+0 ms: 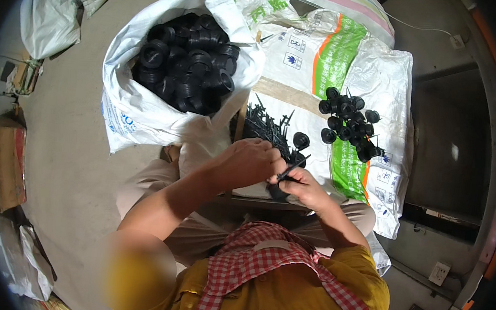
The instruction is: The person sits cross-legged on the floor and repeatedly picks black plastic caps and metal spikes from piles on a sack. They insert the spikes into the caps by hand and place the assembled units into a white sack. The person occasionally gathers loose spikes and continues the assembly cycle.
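Observation:
My two hands meet over the front edge of the work surface. My right hand (309, 190) is closed on a black plastic piece with a thin pointed stem (294, 167) that slants up to the right. Below the fingertips shows a dark round cap (278, 192); whether it joins the stem is hard to see. Curled with its knuckles up, my left hand (253, 162) touches the same spot, but its fingers hide what they grip. Just beyond lie a pile of thin black spiked stems (265, 124) and a loose black cap (301, 140).
A white woven sack (126, 90) full of black threaded rings (185, 62) stands at the left. Toward the right, a cluster of black caps with stems (350, 119) rests on flattened white-and-green sacks (400, 109). A cardboard box (8, 165) sits at far left.

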A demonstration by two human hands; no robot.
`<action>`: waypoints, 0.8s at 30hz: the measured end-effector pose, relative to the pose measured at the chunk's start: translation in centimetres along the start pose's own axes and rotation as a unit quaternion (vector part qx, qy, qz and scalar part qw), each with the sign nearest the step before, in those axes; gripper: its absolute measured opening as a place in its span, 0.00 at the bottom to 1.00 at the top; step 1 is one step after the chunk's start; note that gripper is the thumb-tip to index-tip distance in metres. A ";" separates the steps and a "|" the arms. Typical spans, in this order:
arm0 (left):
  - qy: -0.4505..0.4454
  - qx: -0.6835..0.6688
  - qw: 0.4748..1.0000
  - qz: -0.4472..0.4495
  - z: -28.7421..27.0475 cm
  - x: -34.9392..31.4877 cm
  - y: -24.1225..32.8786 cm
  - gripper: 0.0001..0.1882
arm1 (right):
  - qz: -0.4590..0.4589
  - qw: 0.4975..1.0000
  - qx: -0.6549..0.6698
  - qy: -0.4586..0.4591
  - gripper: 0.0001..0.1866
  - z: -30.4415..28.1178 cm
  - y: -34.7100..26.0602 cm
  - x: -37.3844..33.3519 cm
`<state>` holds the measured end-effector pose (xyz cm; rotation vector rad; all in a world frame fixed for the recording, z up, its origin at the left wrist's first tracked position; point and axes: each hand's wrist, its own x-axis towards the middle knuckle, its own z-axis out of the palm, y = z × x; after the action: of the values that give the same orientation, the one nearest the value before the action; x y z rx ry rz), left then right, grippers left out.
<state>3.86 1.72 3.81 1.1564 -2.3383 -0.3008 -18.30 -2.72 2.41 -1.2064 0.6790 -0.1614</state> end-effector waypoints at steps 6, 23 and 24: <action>0.069 -0.010 0.993 0.096 0.5 -0.3 0.2 0.10 | 0.029 0.992 0.111 -0.051 0.14 0.7 0.7 -0.2; 0.135 -0.556 0.712 -0.407 1.0 0.7 2.3 0.33 | -0.227 0.890 0.289 0.271 0.12 3.1 1.7 6.4; 0.106 -0.490 0.760 -0.413 0.6 0.8 2.3 0.33 | -0.214 0.899 0.269 0.271 0.13 2.6 1.6 6.5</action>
<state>1.60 2.48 4.47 1.4012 -0.9839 -1.4006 -12.09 -3.01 -1.12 -0.7463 0.7674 -1.0228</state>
